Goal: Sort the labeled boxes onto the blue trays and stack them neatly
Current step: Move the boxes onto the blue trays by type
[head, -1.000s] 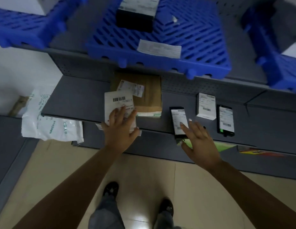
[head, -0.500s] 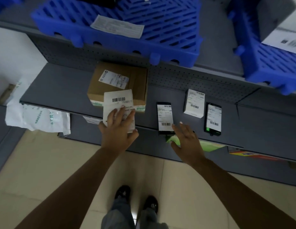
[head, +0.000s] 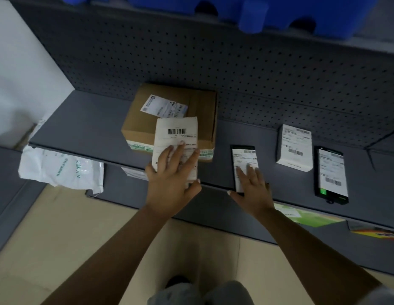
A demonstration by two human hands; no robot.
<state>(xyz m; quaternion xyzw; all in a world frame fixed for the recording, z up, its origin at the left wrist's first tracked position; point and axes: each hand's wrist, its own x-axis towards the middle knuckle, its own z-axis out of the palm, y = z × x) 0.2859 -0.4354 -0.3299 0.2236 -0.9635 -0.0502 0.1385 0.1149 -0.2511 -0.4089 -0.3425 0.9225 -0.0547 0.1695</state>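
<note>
Now, from the head camera, we are at the picking stage: nothing in our grasp has reached a blue tray (head: 323,20) yet, and only the tray's underside shows on the shelf above. Our left hand (head: 173,183) holds a flat white labeled parcel (head: 176,142), fingers laid over its face and thumb hooked at its right edge, in front of the brown carton (head: 169,119). Our right hand (head: 252,188) lies spread, fingers straight, on the slim black labeled box (head: 244,159) at the front of the grey shelf (head: 81,119). Further right sit a white labeled box (head: 295,148) and another black labeled box (head: 331,175), apart from each other. Next, we judge, the right hand must close around the black box and lift it, then both items go up to the tray.
</note>
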